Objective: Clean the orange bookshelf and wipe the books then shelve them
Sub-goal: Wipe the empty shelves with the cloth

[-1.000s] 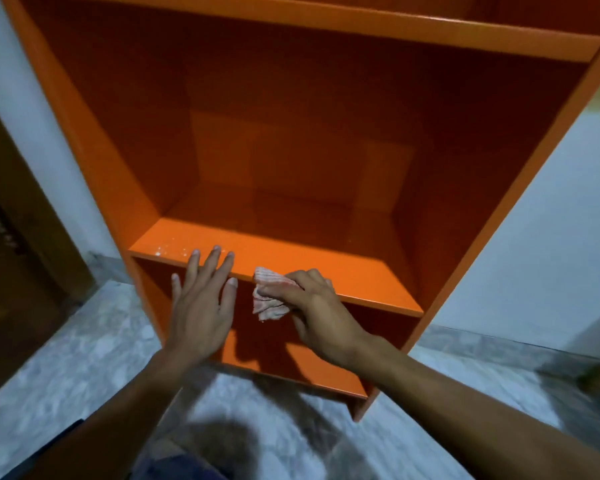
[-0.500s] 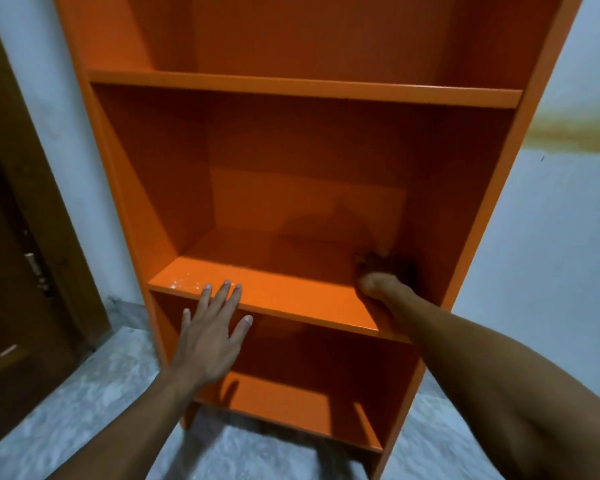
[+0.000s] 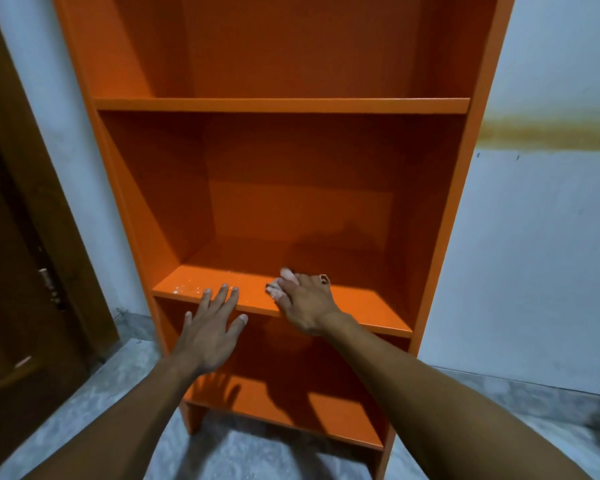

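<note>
On the middle shelf [image 3: 361,308] of the orange bookshelf [image 3: 471,140], we are pressing a pale cloth [image 3: 280,284] with our right hand [image 3: 309,303] closed over it; our left hand [image 3: 212,327] is resting spread flat on the shelf's front edge.

**Surroundings beyond the work**

A dark brown wooden door [image 3: 18,271] is seen at the left, with a metal latch [image 3: 45,277] on its edge. A pale wall [image 3: 541,237] is marked by a yellowish-brown stain [image 3: 548,133]. Grey marbled floor [image 3: 84,420] is laid below.
</note>
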Demonstrator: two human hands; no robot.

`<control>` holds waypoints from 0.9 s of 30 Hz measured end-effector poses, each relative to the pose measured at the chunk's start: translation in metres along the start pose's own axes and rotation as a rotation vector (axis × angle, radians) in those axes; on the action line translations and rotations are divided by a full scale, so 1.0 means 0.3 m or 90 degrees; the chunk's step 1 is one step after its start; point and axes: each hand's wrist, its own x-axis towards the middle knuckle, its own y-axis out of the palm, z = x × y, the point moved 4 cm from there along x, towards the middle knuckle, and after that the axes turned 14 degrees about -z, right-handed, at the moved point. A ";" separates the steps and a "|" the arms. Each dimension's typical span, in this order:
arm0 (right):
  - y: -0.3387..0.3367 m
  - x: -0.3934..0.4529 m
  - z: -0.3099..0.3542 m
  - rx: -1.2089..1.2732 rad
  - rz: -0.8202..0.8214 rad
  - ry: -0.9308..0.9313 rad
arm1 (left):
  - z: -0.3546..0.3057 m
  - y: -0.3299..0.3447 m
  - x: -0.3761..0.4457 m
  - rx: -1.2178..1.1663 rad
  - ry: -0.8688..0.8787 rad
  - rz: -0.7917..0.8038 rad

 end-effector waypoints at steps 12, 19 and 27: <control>-0.064 -0.132 0.109 0.322 -0.041 -0.264 | 0.054 -0.043 -0.011 -0.043 0.030 -0.091; -0.044 0.233 -0.111 0.095 -0.074 0.062 | 0.221 -0.053 0.021 0.022 -0.015 -0.133; 0.118 0.336 0.017 0.068 0.147 0.082 | 0.275 -0.033 0.050 0.043 0.011 -0.154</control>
